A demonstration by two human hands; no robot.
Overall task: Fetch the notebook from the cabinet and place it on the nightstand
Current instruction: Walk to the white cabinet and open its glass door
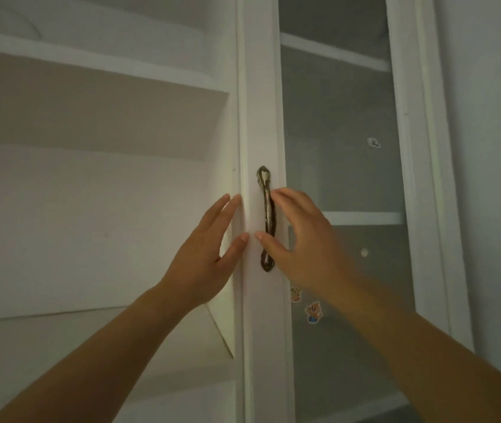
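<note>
Cabinet [99,123]: you face white shelves, open on your left.
Cabinet door [259,331]: white frame, frosted glass pane, upright before you.
Handle [266,190]: bronze, vertical, on the frame.

Cabinet frame [259,87]: white, plain, no pattern. Shelves [96,65]: white, with beige-grey shaded undersides. Cabinet interior back wall [90,224]: off-white, plain. Door handle [266,219]: dark bronze with mottled pale-gold highlights and an ornate cast pattern at both ends. Door panel [343,148]: frosted grey glass. Stickers [313,312]: two cartoon figures, orange and tan with blue. Adjacent wall [493,148]: pale grey, plain.
</note>
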